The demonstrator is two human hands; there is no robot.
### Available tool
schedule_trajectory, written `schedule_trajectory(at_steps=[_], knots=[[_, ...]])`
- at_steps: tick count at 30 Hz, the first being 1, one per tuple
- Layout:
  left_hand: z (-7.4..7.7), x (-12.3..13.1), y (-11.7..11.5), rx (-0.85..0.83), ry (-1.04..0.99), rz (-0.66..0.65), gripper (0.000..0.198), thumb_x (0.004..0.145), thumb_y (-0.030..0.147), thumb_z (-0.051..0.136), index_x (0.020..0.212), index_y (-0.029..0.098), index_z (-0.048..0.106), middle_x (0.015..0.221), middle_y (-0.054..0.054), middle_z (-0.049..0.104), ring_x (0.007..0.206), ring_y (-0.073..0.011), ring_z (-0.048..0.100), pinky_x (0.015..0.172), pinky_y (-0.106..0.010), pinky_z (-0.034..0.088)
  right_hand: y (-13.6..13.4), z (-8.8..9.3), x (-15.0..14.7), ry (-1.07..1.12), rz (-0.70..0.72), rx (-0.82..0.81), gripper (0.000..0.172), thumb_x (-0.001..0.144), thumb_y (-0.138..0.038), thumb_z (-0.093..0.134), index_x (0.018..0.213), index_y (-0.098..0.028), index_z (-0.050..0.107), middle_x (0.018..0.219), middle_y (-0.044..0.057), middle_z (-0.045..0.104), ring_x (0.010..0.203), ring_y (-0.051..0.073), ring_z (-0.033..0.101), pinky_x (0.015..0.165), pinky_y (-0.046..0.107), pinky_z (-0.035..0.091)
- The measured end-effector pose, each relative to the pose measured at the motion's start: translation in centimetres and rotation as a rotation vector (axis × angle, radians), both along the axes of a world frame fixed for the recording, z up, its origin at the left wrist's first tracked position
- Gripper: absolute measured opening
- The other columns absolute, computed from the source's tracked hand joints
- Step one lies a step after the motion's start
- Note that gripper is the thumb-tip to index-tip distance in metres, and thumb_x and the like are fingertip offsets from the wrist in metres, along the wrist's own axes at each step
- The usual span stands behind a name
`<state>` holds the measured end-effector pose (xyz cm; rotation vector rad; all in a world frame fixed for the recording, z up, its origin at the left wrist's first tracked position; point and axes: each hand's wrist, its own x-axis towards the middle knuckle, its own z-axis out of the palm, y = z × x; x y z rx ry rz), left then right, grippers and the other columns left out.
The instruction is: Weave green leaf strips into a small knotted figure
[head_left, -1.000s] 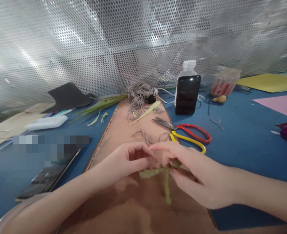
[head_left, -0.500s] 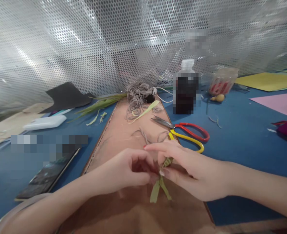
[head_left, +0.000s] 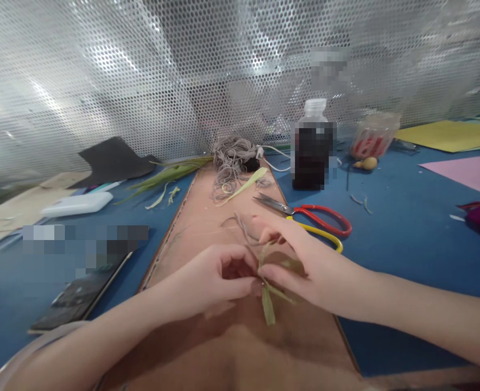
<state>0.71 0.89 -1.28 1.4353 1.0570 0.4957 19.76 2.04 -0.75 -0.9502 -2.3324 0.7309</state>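
Compared with the frame half a second earlier, we see that the right hand [head_left: 311, 266] has raised its fingers away from the left hand, and that the hanging ends of the green leaf strip [head_left: 268, 310] have swung: one now points down, the other slants to the right. We locate the strip between the two hands, above the near part of the tan board [head_left: 199, 220]. Left hand [head_left: 226, 277]: thumb and fingertips are closed together in a pinch on the strip, the other fingers curled. Right hand: the thumb tip lies against the strip, and the index finger is extended forward — we cannot tell whether its fingers grip the strip, as they hide part of it.

Just ahead of the right fingertips we note a loose grey cord [head_left: 244, 227] on the board. Beside the right hand lie the scissors [head_left: 325, 216], blades parted slightly, one handle red and one yellow; the hand hides part of the yellow handle. At the far end of the board we find a tangled grey cord bundle [head_left: 234, 152], with a pale leaf piece [head_left: 246, 185] in front of it — its tip towards us.
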Motion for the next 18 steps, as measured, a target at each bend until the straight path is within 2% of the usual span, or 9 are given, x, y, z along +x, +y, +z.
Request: schedule_trajectory(at_steps=[3,5,8,10,14,18], knots=[[-0.2,-0.1,0.1,-0.01,-0.031,0.043,0.005,0.072,0.022,0.06,0.075,0.018,0.058,0.072,0.003,0.063,0.068,-0.0111,0.057,0.062,-0.021,0.04,0.3,-0.2,0.0,0.027,-0.159,0.02,0.046,0.079,-0.033,0.054,0.119,-0.017,0.039,0.108,0.008,0.053,0.1,0.02,0.051,0.086,0.035,0.04],[-0.2,-0.1,0.2,0.014,-0.05,0.059,0.003,0.072,0.019,0.059,0.076,0.018,0.058,0.071,0.003,0.062,0.065,-0.0102,0.056,0.06,-0.02,0.041,0.5,-0.1,0.1,0.007,-0.134,-0.021,0.035,0.081,-0.037,0.052,0.11,-0.019,0.047,0.105,0.006,0.055,0.098,0.02,0.052,0.085,0.035,0.04],[-0.1,-0.2,0.3,0.043,-0.04,0.051,0.006,0.073,0.014,0.056,0.076,0.018,0.059,0.07,0.003,0.062,0.063,-0.0093,0.055,0.057,-0.019,0.04,0.3,0.5,0.2,0.01,-0.02,-0.067,0.025,0.078,-0.035,0.055,0.097,-0.02,0.054,0.099,0.004,0.059,0.093,0.019,0.055,0.081,0.033,0.042],[0.0,-0.1,0.3,0.044,-0.02,0.041,0.007,0.072,0.013,0.055,0.076,0.017,0.059,0.07,0.003,0.062,0.061,-0.0091,0.054,0.054,-0.018,0.04,0.1,0.9,0.2,0.059,0.008,-0.113,0.03,0.073,-0.033,0.061,0.099,-0.021,0.052,0.098,0.003,0.06,0.089,0.018,0.057,0.078,0.031,0.044],[-0.1,0.0,0.1,0.06,0.011,0.075,0.006,0.072,0.014,0.056,0.074,0.017,0.059,0.068,0.003,0.061,0.061,-0.0096,0.054,0.056,-0.019,0.04,-0.1,1.0,-0.1,0.128,-0.111,-0.274,0.047,0.066,-0.031,0.068,0.106,-0.021,0.044,0.095,0.004,0.059,0.087,0.019,0.058,0.075,0.033,0.047],[-0.2,0.1,0.0,0.09,0.026,0.072,0.003,0.072,0.017,0.056,0.073,0.018,0.058,0.07,0.002,0.062,0.066,-0.012,0.057,0.063,-0.022,0.043,0.1,0.3,-0.4,0.188,-0.081,-0.508,0.041,0.068,-0.022,0.064,0.101,-0.02,0.039,0.084,0.001,0.058,0.076,0.015,0.059,0.066,0.029,0.049]])
